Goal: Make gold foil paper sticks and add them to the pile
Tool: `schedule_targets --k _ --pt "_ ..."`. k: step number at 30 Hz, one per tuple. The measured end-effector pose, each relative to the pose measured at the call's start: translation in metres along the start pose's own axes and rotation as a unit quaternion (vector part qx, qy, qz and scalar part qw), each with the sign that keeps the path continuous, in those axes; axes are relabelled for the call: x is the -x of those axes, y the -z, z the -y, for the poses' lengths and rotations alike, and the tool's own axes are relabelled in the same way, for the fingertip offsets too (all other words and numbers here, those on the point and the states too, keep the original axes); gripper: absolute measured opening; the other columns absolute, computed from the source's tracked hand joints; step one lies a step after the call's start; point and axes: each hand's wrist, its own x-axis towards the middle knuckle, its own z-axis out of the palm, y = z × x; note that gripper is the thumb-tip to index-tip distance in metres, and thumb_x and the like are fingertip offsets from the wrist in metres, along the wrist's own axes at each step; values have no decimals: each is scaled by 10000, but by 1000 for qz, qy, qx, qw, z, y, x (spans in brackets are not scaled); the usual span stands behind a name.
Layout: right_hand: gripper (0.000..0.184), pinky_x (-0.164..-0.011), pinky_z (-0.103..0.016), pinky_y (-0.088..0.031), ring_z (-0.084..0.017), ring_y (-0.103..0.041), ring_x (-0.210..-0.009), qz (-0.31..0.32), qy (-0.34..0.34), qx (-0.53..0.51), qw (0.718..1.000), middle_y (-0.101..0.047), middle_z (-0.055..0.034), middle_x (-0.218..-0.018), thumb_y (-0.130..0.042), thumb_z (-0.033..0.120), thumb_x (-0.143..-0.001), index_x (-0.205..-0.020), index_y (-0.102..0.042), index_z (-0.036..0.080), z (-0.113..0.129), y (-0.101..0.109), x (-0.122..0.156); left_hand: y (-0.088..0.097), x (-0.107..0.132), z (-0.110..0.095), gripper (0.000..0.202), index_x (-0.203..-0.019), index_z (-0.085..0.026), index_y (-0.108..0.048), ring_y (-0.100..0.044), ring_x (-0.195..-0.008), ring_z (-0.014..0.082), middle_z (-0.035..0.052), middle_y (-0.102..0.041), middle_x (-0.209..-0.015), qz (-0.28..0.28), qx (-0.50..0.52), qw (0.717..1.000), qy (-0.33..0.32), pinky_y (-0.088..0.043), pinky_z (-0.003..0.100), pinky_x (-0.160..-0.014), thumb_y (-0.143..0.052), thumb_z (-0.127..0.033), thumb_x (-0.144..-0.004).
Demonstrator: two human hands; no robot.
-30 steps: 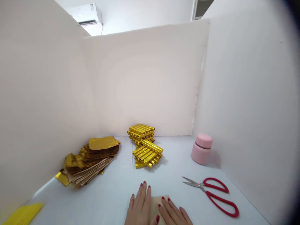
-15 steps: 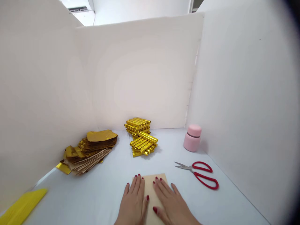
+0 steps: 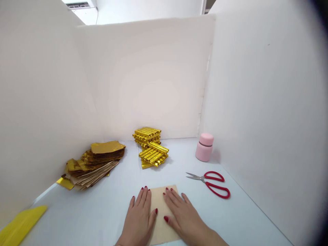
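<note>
A rectangular beige sheet of paper (image 3: pixel 159 223) lies flat on the pale blue tabletop at the front middle. My left hand (image 3: pixel 140 217) rests flat with its fingers stretched out along the sheet's left edge. On the right part of the sheet, my right hand (image 3: pixel 180 213) lies flat too, fingers a little apart. Both thumbs point inward over the paper, and neither hand grasps anything. Red-handled scissors (image 3: pixel 206 182) lie to the right of my right hand, blades slightly apart and pointing left.
Gold paper rolls (image 3: pixel 152 150) are stacked in crossed layers near the back wall. A fanned pile of gold and brown paper sheets (image 3: pixel 94 162) sits at the left. A pink lidded jar (image 3: pixel 204 147) stands back right. Something yellow (image 3: pixel 22 225) lies front left. White panels (image 3: pixel 143 75) enclose the table.
The whole view has shifted slightly, so things appear a little further left and up. My left hand has slid outward toward the sheet's left edge, baring more paper between the hands.
</note>
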Motion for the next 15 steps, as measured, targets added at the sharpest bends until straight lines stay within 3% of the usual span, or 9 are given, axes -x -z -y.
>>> schedule_targets --k 3,7,9,12,15 --pt "582 -1069 -518 -193 -248 -191 -1352 -20 -81 17 996 -199 -66 -1478 -255 489 -924 -1419 -242 182 -17 3 7 5 -1 0 549 -1373 -62 -337 -273 -1319 291 145 -258 -1442 3 -5 1000 0 -297 512 -1020 -290 -355 -911" --pt "579 -1072 -511 -189 -236 -183 -1355 -27 -92 30 995 -200 -46 -1480 -238 484 -925 -1416 -244 179 -26 5 12 15 3 -18 491 -1357 -75 -374 -233 -1329 312 158 -235 -1445 -24 -30 999 12 -242 588 -1017 -331 -250 -900" --pt "572 -1070 -517 -187 -239 -185 -1355 -29 -94 38 994 -198 -46 -1479 -241 472 -925 -1412 -254 172 -25 4 10 16 7 -33 494 -1386 -127 -323 -218 -1339 283 116 -204 -1459 -24 -3 998 -62 -230 571 -1035 -343 -254 -910" --pt "547 -1069 -514 -186 -237 -193 -1354 -29 -95 43 994 -200 -44 -1478 -259 427 -926 -1410 -258 172 -22 2 9 5 14 -53 631 -1401 -116 -282 -251 -1321 321 141 -231 -1445 33 58 979 -191 -289 574 -1007 -411 -462 -889" --pt "535 -1066 -513 -193 -231 -197 -1353 -32 -93 42 994 -204 -40 -1478 -281 405 -924 -1413 -249 191 -22 2 10 -9 27 -59 442 -1344 -190 -413 -414 -1246 275 101 -424 -1366 71 98 954 -275 -392 500 -970 -326 -370 -950"
